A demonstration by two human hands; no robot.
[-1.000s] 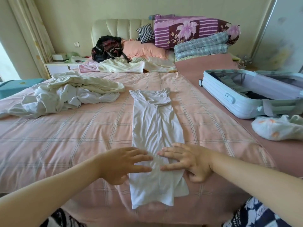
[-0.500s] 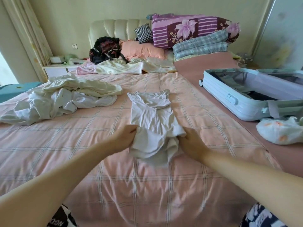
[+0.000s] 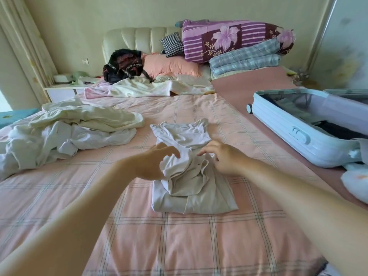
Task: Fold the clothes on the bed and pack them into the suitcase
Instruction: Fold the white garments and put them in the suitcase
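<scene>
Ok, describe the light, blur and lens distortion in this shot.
Head view: soft daylight, brightest at the left edge beside the curtain, no hard shadows on the bed. Head view: the left hand and right hand over the white garment look slightly motion-smeared. Head view: the wide lens tilts the curtain and the wardrobe door inward.

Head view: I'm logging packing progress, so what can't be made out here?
- Suitcase contents: head view, its near wall and the right frame edge hide most; only dark cloth shows.
- Left hand grip on the white garment: head view, fingertips blurred against the cloth.
- White bundle: head view, cut off by the right edge.
</scene>
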